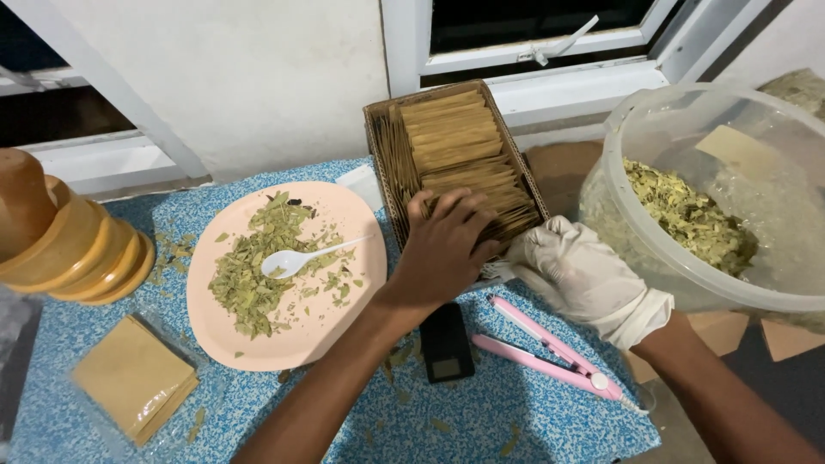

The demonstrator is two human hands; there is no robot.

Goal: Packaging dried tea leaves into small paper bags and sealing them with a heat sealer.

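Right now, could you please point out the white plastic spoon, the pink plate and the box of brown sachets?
white plastic spoon (284,262), head view, on its bowl.
pink plate (344,322), head view, on bare rim.
box of brown sachets (381,150), head view, on its left wall.

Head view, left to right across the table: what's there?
Wooden stack → pink plate → left hand → right hand in a white glove → clear plastic tub of dried leaves.
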